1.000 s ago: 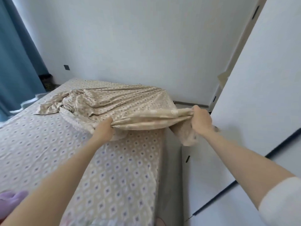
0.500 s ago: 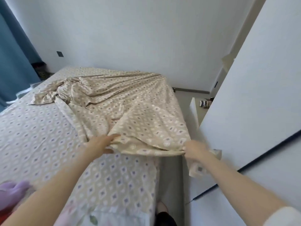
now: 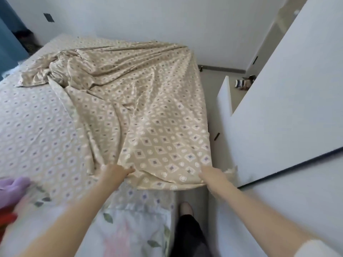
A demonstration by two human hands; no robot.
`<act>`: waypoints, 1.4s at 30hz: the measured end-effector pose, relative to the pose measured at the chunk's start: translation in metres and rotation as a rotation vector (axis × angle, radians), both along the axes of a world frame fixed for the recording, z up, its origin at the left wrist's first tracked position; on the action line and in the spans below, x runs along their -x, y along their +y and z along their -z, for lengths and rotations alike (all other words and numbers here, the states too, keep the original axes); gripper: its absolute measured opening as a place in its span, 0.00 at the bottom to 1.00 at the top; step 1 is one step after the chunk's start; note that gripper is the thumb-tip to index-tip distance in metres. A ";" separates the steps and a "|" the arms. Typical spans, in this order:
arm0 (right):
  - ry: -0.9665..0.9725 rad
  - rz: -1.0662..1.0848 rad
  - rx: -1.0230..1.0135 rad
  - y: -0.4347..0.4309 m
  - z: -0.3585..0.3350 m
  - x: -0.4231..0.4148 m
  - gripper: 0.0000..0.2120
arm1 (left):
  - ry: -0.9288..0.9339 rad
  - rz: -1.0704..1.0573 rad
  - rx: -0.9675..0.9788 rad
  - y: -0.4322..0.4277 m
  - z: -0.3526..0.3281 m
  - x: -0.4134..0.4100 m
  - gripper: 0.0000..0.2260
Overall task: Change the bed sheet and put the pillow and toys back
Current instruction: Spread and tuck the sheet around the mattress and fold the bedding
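L hand (image 3: 117, 173) + R hand (image 3: 211, 175) each pinch near edge of beige sheet (image 3: 148, 117), half-spread over bed (image 3: 37, 127) R side.

Left hand (image 3: 117, 173) and right hand (image 3: 211, 175) grip the beige sheet (image 3: 148, 115) edge over the bed (image 3: 37, 130)

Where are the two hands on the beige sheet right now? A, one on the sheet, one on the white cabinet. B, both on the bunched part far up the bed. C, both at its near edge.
C: the left hand and the right hand both hold the beige sheet by its near edge.
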State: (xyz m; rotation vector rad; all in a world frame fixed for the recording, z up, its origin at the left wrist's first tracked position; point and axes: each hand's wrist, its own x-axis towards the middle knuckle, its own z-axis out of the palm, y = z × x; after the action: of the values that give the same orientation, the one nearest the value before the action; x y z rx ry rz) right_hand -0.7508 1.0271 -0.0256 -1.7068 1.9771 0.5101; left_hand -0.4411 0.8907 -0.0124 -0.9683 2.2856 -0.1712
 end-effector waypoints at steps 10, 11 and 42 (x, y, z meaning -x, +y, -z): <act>0.111 -0.053 -0.084 0.013 0.058 -0.035 0.17 | 0.275 -0.238 -0.025 0.022 0.037 0.008 0.36; 0.102 -0.052 -0.077 0.013 0.062 -0.041 0.19 | 0.319 -0.295 -0.029 0.022 0.037 0.009 0.35; -0.156 0.019 0.394 -0.032 -0.028 -0.030 0.18 | 0.355 -0.151 0.190 -0.012 -0.017 0.031 0.13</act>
State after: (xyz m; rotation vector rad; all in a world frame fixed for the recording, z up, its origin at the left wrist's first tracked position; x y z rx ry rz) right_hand -0.7205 0.9949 0.0020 -1.8855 2.0742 -0.0272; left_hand -0.4718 0.8790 0.0045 -1.3557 2.5350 -0.1647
